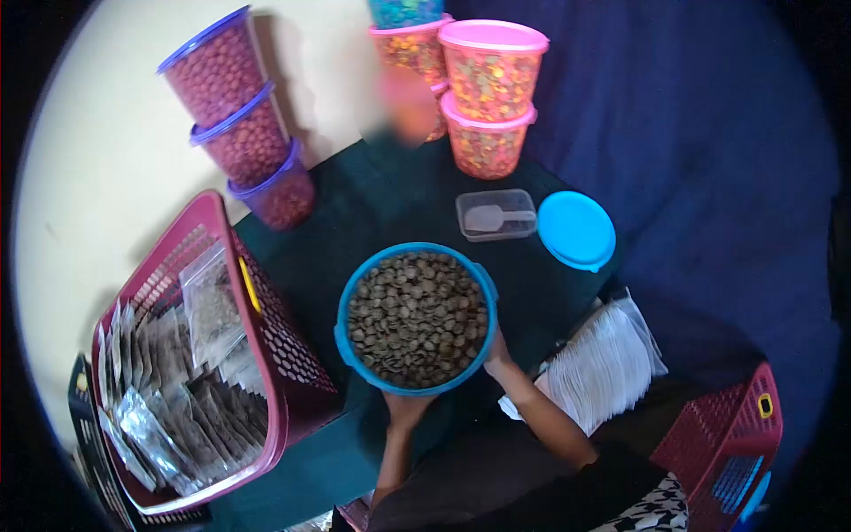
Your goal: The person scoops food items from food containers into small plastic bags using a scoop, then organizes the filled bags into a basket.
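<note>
A round blue-rimmed tub (pixel 342 330) full of small brown disc-shaped pieces (pixel 418 319) is held between my two hands over the dark green tabletop. My left hand (pixel 409 406) grips it from the near side, its fingers hidden beneath the tub. Against the right wall rests my right hand (pixel 498 353), with most of its fingers behind the tub. Beyond it lie a clear plastic box (pixel 467 232) with a white scoop (pixel 484 218) inside and a round blue lid (pixel 576 230).
On the left stands a maroon basket (pixel 282 390) with many filled clear pouches. Stacked tubs with purple lids (pixel 217 75) and pink lids (pixel 493 35) rise at the back. A bundle of flat plastic bags (pixel 603 363) is at right, near another maroon basket (pixel 736 426).
</note>
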`<state>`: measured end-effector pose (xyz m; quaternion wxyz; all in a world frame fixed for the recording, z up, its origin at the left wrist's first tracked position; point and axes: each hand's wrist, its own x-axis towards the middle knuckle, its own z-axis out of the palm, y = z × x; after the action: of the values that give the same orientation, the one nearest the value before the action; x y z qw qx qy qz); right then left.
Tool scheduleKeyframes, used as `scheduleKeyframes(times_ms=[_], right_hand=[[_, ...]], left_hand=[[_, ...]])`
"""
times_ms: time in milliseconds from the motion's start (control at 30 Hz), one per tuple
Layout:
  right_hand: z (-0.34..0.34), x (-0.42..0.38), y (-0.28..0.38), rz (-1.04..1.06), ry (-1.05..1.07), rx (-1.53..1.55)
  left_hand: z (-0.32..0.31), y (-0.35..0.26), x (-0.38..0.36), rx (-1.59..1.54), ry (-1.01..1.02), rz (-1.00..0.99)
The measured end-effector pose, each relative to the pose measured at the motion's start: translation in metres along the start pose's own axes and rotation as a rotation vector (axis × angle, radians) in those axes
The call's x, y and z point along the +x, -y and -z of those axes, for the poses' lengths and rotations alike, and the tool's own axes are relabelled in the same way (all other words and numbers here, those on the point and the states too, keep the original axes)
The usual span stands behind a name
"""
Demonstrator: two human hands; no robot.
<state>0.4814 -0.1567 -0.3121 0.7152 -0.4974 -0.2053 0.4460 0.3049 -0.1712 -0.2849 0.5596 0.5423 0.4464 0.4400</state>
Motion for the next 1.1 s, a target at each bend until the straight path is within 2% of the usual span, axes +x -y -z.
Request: scheduleKeyframes(times_ms=[33, 67, 100, 133, 167, 200, 233, 267, 300, 333, 367, 433, 500, 567, 600, 633, 667, 700, 733, 767, 833, 867, 900, 967, 1100], right_hand=[[0.003, 0.002, 0.002, -0.124, 0.066, 0.158], [0.006, 0.004, 0.005, -0.238, 0.135, 0.319], [0.004, 0.0, 0.006, -0.224, 0.104, 0.327], [-0.005, -0.006, 0.005, -0.029, 0.072, 0.092], [-0.013, -0.011, 0.006, 0.156, 0.034, -0.149], [-0.018, -0.013, 0.007, 0.159, -0.006, -0.146], [-0.019, -0.015, 0.008, 0.11, 0.078, -0.126], [-0.016, -0.018, 0.01, 0.059, 0.16, -0.104], [-0.009, -0.018, 0.012, 0.055, 0.119, -0.1], [-0.002, -0.016, 0.014, 0.145, 0.001, -0.082], [0.004, -0.016, 0.017, 0.237, -0.11, -0.065], [0.027, -0.023, 0.027, 0.232, -0.252, -0.07], [0.05, -0.036, 0.033, 0.223, -0.308, -0.091], [0.082, -0.042, 0.013, 0.22, -0.41, -0.246], [0.096, -0.049, 0.007, 0.25, -0.465, -0.343], [0.113, -0.058, -0.002, 0.28, -0.517, -0.442], [0.132, -0.066, -0.011, 0.317, -0.57, -0.674], [0.147, -0.079, -0.016, 0.311, -0.568, -0.674], [0.16, -0.093, -0.02, 0.26, -0.616, -0.949], [0.17, -0.104, -0.024, 0.204, -0.657, -1.227], [0.186, -0.121, -0.042, 0.198, -0.632, -1.26], [0.195, -0.129, -0.049, 0.196, -0.604, -1.29], [0.196, -0.135, -0.047, 0.102, -0.563, -1.31], [0.208, -0.141, -0.056, 0.198, -0.487, -1.376], [0.227, -0.143, -0.055, 0.121, -0.382, -1.437]], left_hand=[[0.004, 0.005, 0.0, 0.004, 0.035, 0.008], [0.01, 0.014, 0.001, 0.161, 0.021, -0.097], [0.012, 0.019, 0.0, 0.315, 0.005, -0.205], [0.01, 0.015, -0.001, 0.315, 0.04, -0.2], [0.008, 0.008, -0.003, 0.394, -0.031, -0.255], [0.004, 0.001, -0.004, 0.467, -0.1, -0.314], [0.002, -0.006, -0.003, 0.465, -0.057, -0.309], [0.003, -0.014, -0.001, 0.332, -0.004, -0.175], [0.005, -0.016, -0.002, 0.207, 0.044, -0.035], [0.006, -0.005, -0.002, 0.129, 0.022, -0.059], [0.01, 0.0, -0.003, 0.138, 0.047, -0.049], [0.013, 0.001, -0.001, 0.28, 0.014, -0.132], [0.014, -0.001, -0.003, 0.341, -0.026, -0.079], [0.014, 0.0, -0.009, 0.352, -0.137, -0.028], [0.01, -0.009, -0.014, 0.21, -0.067, -0.076], [0.008, -0.006, -0.022, 0.216, -0.065, -0.067], [0.007, 0.0, -0.032, 0.066, -0.102, 0.047], [0.006, 0.006, -0.041, -0.087, -0.141, 0.16], [0.006, 0.018, -0.051, 0.094, -0.12, 0.136], [0.009, 0.027, -0.06, 0.095, -0.12, 0.14], [0.006, 0.034, -0.076, 0.335, 0.133, 0.138], [-0.001, 0.033, -0.084, 0.599, 0.107, 0.005], [-0.012, 0.027, -0.087, 0.597, 0.102, 0.014], [-0.035, 0.019, -0.09, 0.807, 0.174, -0.294], [-0.088, 0.043, -0.089, 0.742, 0.495, -0.335]])
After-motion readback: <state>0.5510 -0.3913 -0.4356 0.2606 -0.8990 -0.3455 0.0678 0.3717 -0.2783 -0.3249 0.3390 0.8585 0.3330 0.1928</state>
